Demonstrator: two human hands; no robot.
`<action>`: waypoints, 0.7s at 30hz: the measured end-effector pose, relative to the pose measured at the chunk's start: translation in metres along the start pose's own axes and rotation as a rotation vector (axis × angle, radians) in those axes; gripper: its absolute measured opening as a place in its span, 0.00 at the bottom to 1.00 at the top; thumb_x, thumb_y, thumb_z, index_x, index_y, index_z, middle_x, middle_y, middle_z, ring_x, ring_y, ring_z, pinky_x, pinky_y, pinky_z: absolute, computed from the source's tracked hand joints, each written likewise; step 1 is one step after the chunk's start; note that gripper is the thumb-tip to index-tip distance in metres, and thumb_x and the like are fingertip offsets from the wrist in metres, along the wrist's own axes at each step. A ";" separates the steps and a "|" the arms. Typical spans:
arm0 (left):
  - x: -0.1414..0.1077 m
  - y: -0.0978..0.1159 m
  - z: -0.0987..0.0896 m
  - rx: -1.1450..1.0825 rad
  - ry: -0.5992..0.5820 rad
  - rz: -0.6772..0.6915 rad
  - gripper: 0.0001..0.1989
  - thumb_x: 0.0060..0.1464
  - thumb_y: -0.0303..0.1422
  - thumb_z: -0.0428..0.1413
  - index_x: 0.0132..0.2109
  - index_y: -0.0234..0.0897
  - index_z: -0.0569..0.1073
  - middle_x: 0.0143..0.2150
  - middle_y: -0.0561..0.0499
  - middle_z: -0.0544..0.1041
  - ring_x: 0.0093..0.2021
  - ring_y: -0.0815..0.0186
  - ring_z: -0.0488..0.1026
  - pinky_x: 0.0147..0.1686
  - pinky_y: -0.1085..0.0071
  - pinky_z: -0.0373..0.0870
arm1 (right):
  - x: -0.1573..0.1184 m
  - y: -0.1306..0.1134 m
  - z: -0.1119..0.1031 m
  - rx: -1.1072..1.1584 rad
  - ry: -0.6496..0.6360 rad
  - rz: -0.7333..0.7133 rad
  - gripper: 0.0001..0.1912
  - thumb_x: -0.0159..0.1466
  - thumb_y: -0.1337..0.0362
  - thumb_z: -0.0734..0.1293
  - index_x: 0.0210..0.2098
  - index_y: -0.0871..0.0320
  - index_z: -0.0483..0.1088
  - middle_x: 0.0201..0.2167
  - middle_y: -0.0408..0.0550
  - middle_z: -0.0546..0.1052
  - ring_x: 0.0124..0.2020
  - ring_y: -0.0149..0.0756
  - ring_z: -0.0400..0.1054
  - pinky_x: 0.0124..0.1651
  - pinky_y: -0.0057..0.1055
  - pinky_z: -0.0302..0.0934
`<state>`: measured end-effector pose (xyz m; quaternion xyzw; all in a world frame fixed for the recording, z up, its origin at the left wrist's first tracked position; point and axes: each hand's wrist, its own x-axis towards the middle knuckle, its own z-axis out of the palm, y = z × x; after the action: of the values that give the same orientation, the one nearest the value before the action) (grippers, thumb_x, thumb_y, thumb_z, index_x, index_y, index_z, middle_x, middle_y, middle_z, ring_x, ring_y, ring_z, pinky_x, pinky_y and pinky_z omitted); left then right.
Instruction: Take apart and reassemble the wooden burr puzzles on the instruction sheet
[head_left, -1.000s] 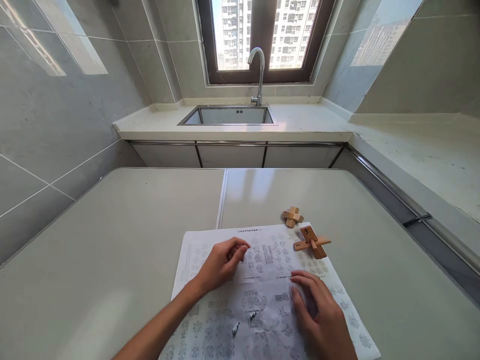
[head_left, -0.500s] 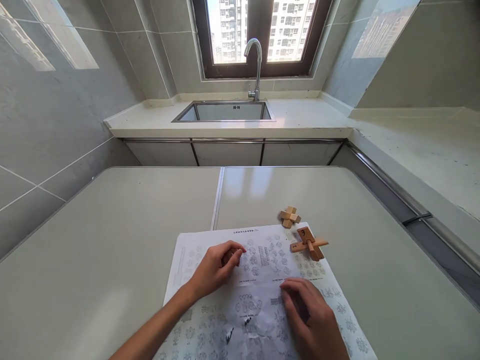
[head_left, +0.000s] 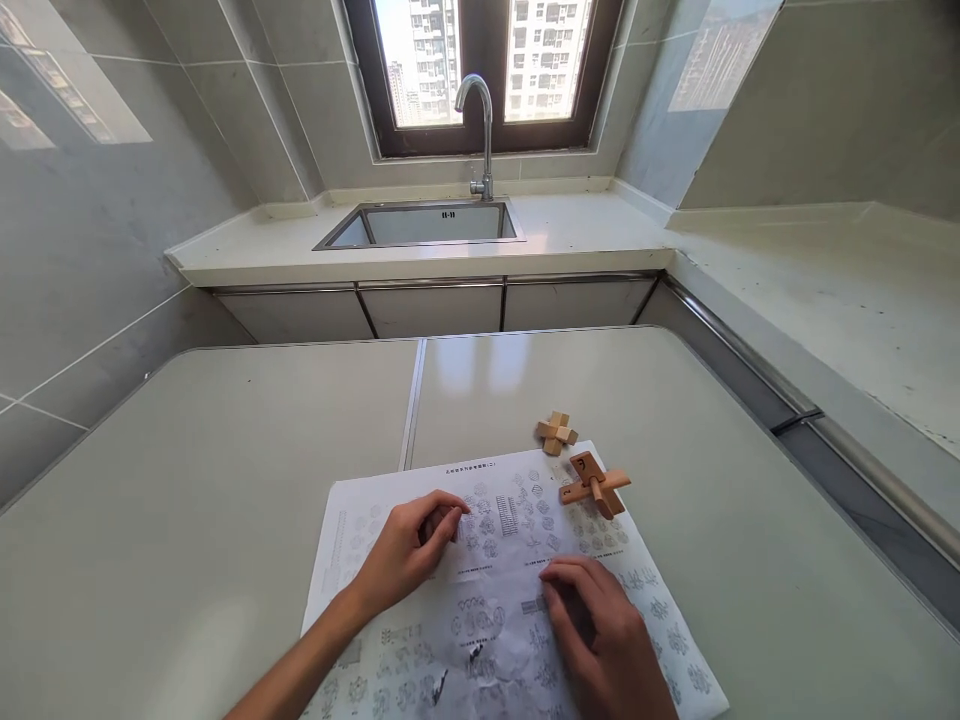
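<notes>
A printed sheet (head_left: 480, 590) covered in small line diagrams lies on the table, creased, with torn spots low in its middle. My left hand (head_left: 416, 540) rests over its upper left part, fingers loosely curled and thumb close to the index finger, nothing visible in it. On the lower right part of the sheet lies my right hand (head_left: 596, 625), also loosely curled, its fingertips down at the paper and no object showing. Beyond the right hand, a reddish-brown wooden interlocking puzzle (head_left: 598, 485) sits on the sheet's upper right corner. A paler wooden cross-shaped puzzle (head_left: 556, 433) stands just past the top edge.
The pale table (head_left: 187, 500) has a seam strip (head_left: 413, 400) running away from me. Past its far edge are a counter (head_left: 570, 225), a sink (head_left: 420, 242) and a tap (head_left: 486, 140) under a window. Another counter (head_left: 817, 270) runs along the right side.
The whole view has shifted, so the table, sheet and puzzles appear farther left. Both hands keep about the same pose and place on the sheet.
</notes>
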<state>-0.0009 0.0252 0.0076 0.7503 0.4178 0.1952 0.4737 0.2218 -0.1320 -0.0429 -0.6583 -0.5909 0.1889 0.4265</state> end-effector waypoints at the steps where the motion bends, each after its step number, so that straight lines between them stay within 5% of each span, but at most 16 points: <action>1: 0.000 0.000 0.000 0.001 0.000 -0.001 0.17 0.70 0.44 0.51 0.46 0.37 0.77 0.28 0.55 0.72 0.25 0.71 0.62 0.26 0.75 0.60 | 0.000 -0.001 -0.001 0.000 0.004 0.001 0.07 0.72 0.63 0.65 0.44 0.52 0.76 0.43 0.51 0.81 0.45 0.45 0.78 0.48 0.38 0.74; 21: 0.000 0.003 0.000 0.006 0.001 0.006 0.16 0.69 0.43 0.51 0.45 0.37 0.77 0.28 0.54 0.73 0.24 0.71 0.63 0.25 0.75 0.61 | 0.003 -0.008 -0.003 0.013 -0.031 0.040 0.07 0.73 0.64 0.64 0.44 0.52 0.74 0.44 0.51 0.80 0.46 0.45 0.76 0.48 0.39 0.74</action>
<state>0.0005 0.0245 0.0103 0.7527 0.4166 0.1958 0.4706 0.2192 -0.1308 -0.0341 -0.6642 -0.5827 0.2115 0.4178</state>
